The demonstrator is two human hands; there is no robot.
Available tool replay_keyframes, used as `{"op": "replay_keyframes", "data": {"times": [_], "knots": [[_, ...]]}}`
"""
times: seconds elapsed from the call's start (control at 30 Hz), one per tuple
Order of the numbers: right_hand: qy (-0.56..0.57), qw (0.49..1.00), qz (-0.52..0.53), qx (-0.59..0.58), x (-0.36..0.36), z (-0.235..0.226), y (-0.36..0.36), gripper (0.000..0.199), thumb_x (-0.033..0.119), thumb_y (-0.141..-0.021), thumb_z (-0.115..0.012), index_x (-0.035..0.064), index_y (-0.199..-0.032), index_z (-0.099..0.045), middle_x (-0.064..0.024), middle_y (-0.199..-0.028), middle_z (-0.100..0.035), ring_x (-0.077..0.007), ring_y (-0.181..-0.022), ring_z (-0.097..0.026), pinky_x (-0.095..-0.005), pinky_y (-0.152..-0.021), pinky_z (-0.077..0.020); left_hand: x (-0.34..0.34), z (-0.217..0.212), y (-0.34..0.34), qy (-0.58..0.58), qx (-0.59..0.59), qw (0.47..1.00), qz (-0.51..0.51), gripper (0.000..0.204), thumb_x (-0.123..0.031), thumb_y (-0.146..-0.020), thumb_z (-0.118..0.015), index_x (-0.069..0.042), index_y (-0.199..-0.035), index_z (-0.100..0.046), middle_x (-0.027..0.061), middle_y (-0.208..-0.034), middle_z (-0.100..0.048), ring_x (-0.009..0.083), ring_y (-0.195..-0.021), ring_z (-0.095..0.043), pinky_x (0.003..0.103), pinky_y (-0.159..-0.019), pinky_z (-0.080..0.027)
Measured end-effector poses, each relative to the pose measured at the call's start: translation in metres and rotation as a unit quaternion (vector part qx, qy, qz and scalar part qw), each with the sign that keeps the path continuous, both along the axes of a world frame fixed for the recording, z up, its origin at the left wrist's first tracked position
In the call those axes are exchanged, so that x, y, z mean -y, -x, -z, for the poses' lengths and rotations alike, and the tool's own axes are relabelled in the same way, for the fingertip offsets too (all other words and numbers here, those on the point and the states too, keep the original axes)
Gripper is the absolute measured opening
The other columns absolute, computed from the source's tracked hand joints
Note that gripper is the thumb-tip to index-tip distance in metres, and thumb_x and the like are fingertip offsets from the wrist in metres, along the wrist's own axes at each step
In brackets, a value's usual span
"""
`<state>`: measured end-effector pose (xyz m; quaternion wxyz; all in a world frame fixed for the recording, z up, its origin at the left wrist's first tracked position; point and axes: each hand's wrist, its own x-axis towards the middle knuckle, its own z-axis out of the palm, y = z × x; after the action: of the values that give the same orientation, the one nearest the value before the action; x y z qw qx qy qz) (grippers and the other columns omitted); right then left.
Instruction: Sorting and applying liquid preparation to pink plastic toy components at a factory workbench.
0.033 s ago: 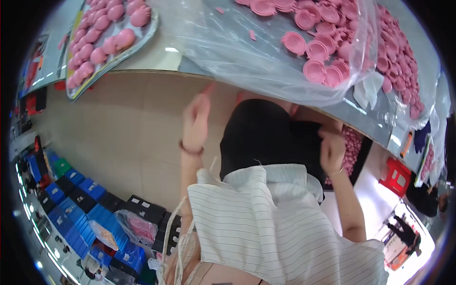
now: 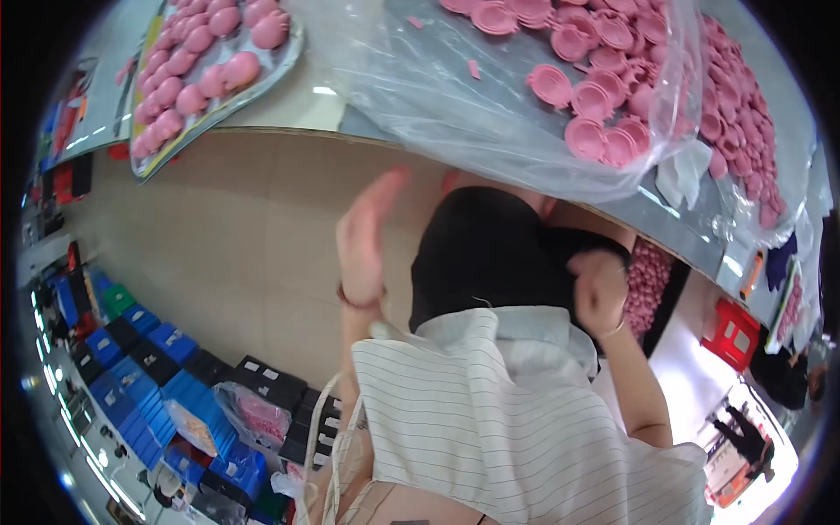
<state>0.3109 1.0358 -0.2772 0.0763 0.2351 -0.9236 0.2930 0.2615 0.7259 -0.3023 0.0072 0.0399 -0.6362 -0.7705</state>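
My left hand is raised above the floor, to the left of my lap and short of the table edge. Its fingers are stretched out, smeared by motion, and nothing shows in them. My right hand is over the right side of my lap, against the black shorts. Its fingers are curled in; whatever they may hold is hidden. On the table ahead, several pink round hinged cases lie open on a clear plastic sheet. Neither hand touches them.
A tray of closed pink round pieces juts over the table's left edge. More pink pieces are heaped at far right. Under the table is a container of small pink parts. Blue and black crates stand left; a red stool right.
My right hand has moved left and slightly nearer, further over my lap. The left hand has tilted a little, its fingers straighter. The whole view has shifted slightly.
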Motion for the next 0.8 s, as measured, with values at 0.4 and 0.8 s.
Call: {"op": "replay_keyframes", "data": {"times": [0.4,0.8], "knots": [[0.416,0.873,-0.249,-0.047,0.198,-0.085,0.068,0.018,-0.004,-0.064,-0.059,0.0010,-0.081,-0.058,-0.0114,-0.084,-0.054,-0.0216,-0.069,-0.052,-0.0287,-0.059,-0.0446,-0.047,-0.117,-0.036,-0.261,-0.189,0.935,-0.150,0.095,-0.068,-0.079,-0.025,0.005,-0.135,-0.003,0.0227,-0.142,0.000,0.0305,-0.133,-0.002,0.038,-0.107,-0.005],[0.523,0.839,-0.148,0.035,0.216,-0.088,0.039,0.019,0.002,-0.055,-0.061,0.0021,-0.064,-0.045,-0.0098,-0.076,-0.048,-0.0235,-0.062,-0.045,-0.0309,-0.060,-0.0422,-0.044,-0.109,-0.035,-0.150,-0.155,0.957,-0.195,0.102,-0.072,-0.073,-0.030,0.002,-0.137,-0.003,0.0219,-0.143,0.002,0.0312,-0.133,0.003,0.039,-0.106,-0.001]]}}
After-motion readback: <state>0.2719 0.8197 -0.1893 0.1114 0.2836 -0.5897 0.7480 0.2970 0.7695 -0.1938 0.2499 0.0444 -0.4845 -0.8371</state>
